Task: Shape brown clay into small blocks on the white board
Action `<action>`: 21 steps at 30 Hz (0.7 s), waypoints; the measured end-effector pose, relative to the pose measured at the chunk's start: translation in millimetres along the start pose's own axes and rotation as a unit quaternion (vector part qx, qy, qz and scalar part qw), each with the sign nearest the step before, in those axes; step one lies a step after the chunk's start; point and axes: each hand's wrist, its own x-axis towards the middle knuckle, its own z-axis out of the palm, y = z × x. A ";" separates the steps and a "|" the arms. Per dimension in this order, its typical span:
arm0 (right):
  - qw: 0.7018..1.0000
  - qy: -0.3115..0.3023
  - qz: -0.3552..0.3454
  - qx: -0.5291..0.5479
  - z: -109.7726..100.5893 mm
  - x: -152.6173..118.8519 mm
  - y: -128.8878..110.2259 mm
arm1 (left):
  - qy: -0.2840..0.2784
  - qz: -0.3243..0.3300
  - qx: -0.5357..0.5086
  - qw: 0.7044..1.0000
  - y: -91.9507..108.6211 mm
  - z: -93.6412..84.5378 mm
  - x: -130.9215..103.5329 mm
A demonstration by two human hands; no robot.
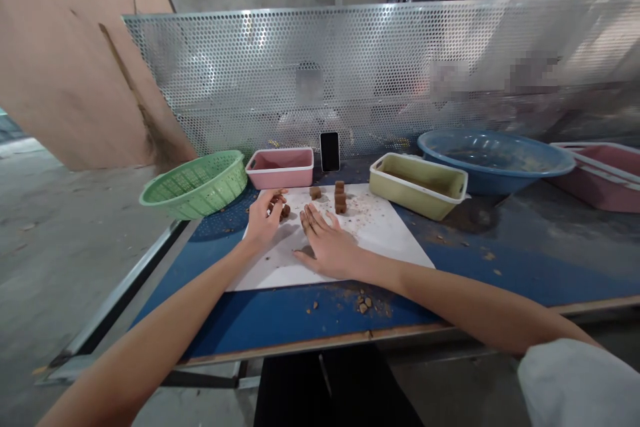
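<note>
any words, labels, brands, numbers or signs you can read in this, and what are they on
No readable text anywhere.
Phone: dark screen, nothing legible.
Green basket, blue basin: no lettering visible.
Patches behind the perforated metal screen: too blurred to read.

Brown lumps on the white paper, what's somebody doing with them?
A person is working with bare hands. The left hand is curled by a few brown lumps, but I can't tell if it grips any. The right hand is spread over the paper, holding nothing that I can see. Beyond it stand some brown blocks, with another lump beside them. Crumbs dot the blue table.
</note>
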 end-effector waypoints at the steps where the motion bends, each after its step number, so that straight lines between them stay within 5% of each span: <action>1: 1.000 -0.009 0.000 0.011 1.3 0.9 0.6 | 0.000 0.000 -0.001 1.000 0.5 0.4 -0.2; 16: 0.999 -0.010 -0.032 0.038 10.1 3.7 5.0 | 0.003 0.011 0.019 1.000 -3.3 2.3 -3.3; 21: 0.998 0.040 0.047 -0.023 2.0 -6.7 -2.1 | -0.003 0.021 0.043 0.999 -7.2 2.9 -1.0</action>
